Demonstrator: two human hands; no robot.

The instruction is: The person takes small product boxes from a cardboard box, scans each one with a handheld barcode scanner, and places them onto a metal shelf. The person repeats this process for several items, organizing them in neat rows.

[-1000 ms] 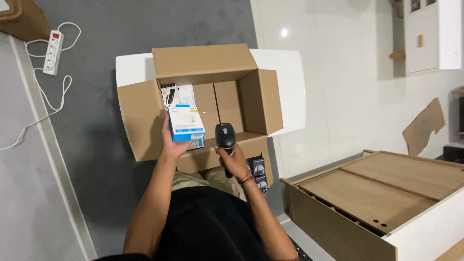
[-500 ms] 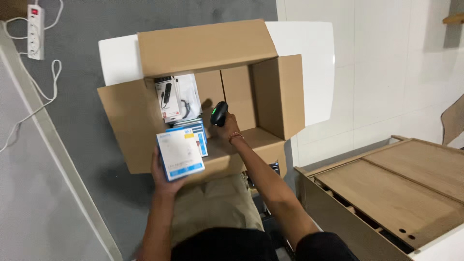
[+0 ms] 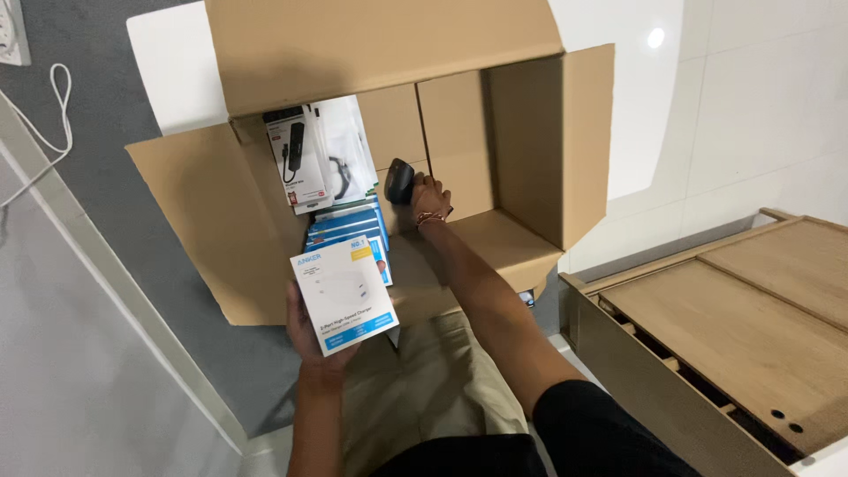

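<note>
White box (image 3: 344, 300) atop upturned left hand (image 3: 311, 331)

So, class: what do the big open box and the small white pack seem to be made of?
Big open box: corrugated cardboard, matte brown, with creased, folded flaps. Small white pack, held in the left hand: probably thin printed card, smooth with a slight sheen.

A grey carpet (image 3: 97, 159) fills the upper left. Glossy white floor tiles (image 3: 751, 115) at upper right reflect a ceiling light (image 3: 655, 37). A wooden cabinet (image 3: 733, 327) lies lower right.
</note>
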